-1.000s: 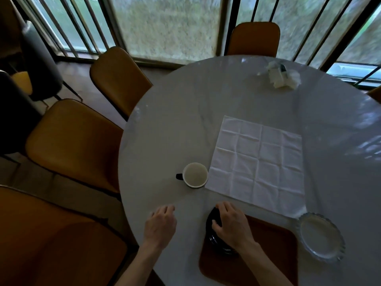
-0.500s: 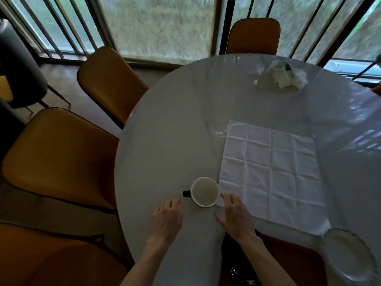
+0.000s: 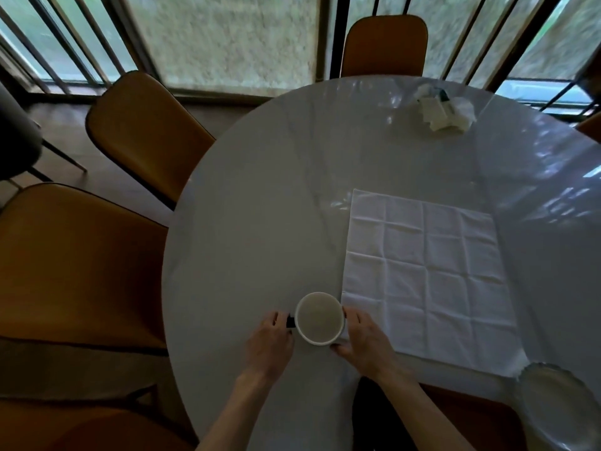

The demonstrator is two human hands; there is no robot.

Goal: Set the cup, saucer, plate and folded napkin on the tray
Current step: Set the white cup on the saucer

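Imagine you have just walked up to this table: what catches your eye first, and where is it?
First, the white cup near the table's front edge, with the left hand at its dark handle and the right hand against its other side. Next, the creased white napkin spread flat, unfolded, just right of the cup.

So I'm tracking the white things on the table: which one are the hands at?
The cup, with the left hand at its dark handle and the right hand on its opposite side; the napkin lies flat.
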